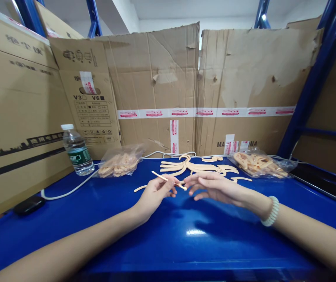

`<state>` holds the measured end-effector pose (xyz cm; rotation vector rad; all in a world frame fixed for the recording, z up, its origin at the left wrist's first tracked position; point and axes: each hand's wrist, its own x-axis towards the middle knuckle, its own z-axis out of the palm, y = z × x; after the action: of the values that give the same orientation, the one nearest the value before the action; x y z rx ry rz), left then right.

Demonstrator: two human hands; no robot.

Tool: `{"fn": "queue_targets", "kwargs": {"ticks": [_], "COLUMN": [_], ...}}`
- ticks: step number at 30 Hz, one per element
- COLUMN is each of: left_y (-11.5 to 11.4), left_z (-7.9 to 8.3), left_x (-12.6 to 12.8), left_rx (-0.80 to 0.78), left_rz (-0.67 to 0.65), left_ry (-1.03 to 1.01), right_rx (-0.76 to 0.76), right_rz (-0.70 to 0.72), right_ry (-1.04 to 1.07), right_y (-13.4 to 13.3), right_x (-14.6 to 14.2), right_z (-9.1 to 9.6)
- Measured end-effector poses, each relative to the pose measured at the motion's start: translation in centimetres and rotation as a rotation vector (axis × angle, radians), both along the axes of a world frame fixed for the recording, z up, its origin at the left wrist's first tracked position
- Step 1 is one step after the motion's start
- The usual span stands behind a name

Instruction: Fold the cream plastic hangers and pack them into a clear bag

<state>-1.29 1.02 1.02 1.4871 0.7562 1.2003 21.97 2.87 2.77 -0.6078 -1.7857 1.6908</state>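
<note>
My left hand (156, 192) pinches a thin tan wooden strip (168, 180) that slants up to the left above the blue table (168, 235). My right hand (212, 187), with a white bead bracelet on the wrist, hovers just right of the strip's lower end, fingers loosely spread and holding nothing I can see. Just behind both hands lies a flat assembly of curved tan wooden pieces (199, 166). A loose curved piece (140, 188) lies left of my left hand.
Two clear bags of tan pieces lie at the back, one left (119, 162) and one right (257, 163). A water bottle (76, 150) stands at the left, with a white cable (68, 192) and a black device (28, 204). A tablet (323, 181) lies at the right. Cardboard boxes wall the back.
</note>
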Motion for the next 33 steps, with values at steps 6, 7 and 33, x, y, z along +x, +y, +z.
{"fn": "queue_targets", "kwargs": {"ticks": [6, 7, 33], "left_y": [0.6, 0.9, 4.2], "left_z": [0.6, 0.7, 1.6], "left_x": [-0.8, -1.0, -3.6], "left_rx": [-0.087, -0.096, -0.27], "left_rz": [0.133, 0.142, 0.247], "left_ry": [-0.035, -0.049, -0.365], "right_rx": [0.948, 0.998, 0.721], "right_rz": [-0.571, -0.603, -0.522], "right_ry": [-0.651, -0.742, -0.488], "right_y": [4.4, 5.1, 5.6], "right_x": [4.4, 5.1, 7.3], "right_z": [-0.2, -0.3, 1.6]}}
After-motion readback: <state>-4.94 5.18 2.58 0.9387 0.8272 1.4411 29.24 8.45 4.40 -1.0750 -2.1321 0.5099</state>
